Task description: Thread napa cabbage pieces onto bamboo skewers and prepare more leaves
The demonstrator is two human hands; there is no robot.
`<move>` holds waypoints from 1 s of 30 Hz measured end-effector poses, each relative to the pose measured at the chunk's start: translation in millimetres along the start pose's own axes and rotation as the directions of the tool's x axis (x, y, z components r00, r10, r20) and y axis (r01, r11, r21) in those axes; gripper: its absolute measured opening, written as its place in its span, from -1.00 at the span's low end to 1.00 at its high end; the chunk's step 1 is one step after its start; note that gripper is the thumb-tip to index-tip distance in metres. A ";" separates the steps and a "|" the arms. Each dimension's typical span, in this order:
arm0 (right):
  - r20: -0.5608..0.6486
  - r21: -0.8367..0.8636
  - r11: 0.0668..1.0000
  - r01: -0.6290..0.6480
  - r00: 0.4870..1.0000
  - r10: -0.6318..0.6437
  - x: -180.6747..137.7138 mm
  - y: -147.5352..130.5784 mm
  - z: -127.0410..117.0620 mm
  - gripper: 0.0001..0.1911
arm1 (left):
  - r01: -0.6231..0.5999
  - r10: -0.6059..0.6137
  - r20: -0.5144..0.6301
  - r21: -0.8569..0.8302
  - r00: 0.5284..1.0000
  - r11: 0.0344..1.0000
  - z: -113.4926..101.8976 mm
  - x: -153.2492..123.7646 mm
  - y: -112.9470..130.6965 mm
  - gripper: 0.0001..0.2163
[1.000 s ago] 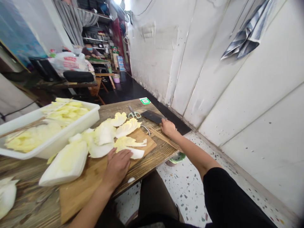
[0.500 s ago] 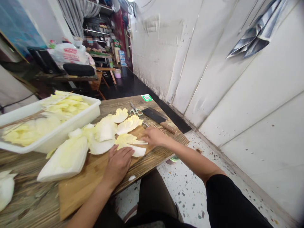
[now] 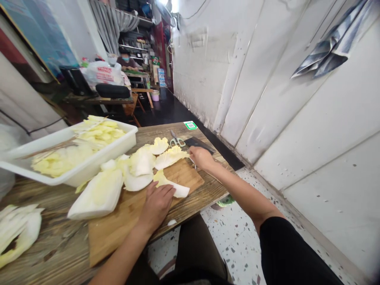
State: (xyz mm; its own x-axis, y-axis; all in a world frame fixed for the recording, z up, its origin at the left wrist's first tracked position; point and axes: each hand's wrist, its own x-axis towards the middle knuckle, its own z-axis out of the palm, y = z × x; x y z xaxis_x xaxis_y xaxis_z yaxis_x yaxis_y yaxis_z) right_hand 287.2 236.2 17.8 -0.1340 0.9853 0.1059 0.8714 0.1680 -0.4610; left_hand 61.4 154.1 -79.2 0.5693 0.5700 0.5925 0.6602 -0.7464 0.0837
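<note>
My left hand [image 3: 158,200] rests on the wooden cutting board [image 3: 115,233], its fingers bent over a pale cabbage leaf [image 3: 179,190] and holding it down. Past the board's right end, my right hand [image 3: 202,157] is closed, fingertips pinched together beside the tip of another cabbage leaf [image 3: 170,159]. A thin pale piece shows under those fingers; its kind cannot be made out. Several cut leaves lie along the board's far edge, with a thick white cabbage chunk [image 3: 96,196] at the left. The cleaver [image 3: 197,143] lies just beyond my right hand, its handle mostly hidden.
Scissors [image 3: 177,140] lie near the cleaver. At the left stands a white plastic tub [image 3: 103,158] of cut cabbage, and more leaves [image 3: 22,229] lie at the near left. A white wall [image 3: 204,79] runs along the right. A person [image 3: 126,61] sits far back.
My right hand has moved away from the leaf under my left hand, toward the cleaver. A strip of that leaf no longer shows there. The view has shifted slightly left.
</note>
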 end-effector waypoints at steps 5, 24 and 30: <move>-0.199 0.301 0.952 -0.050 0.973 0.114 8.2 7.3 -36.7 -0.85 | 0.073 -0.074 -0.030 -0.012 0.997 0.997 -0.3 -1.7 3.2 -0.78; 0.288 0.904 0.345 -0.251 0.956 -0.058 -135.8 -84.6 100.2 -0.60 | 0.549 -0.720 -0.125 -0.561 0.683 0.619 -89.0 -38.8 57.7 -0.87; 0.368 0.888 0.388 -0.248 0.888 -0.275 -138.6 -123.8 103.9 -0.57 | 0.572 -0.810 -0.242 -0.602 0.535 0.557 -155.7 -50.8 8.1 -0.84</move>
State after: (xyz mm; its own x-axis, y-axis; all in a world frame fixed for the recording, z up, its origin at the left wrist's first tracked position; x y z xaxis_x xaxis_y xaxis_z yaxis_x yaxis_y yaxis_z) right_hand 148.9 82.0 -31.4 -0.5321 0.8403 -0.1037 -0.0479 -0.1522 -0.9872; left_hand -38.4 65.6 16.1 -0.3486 0.8262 0.4426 0.3987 -0.2967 0.8678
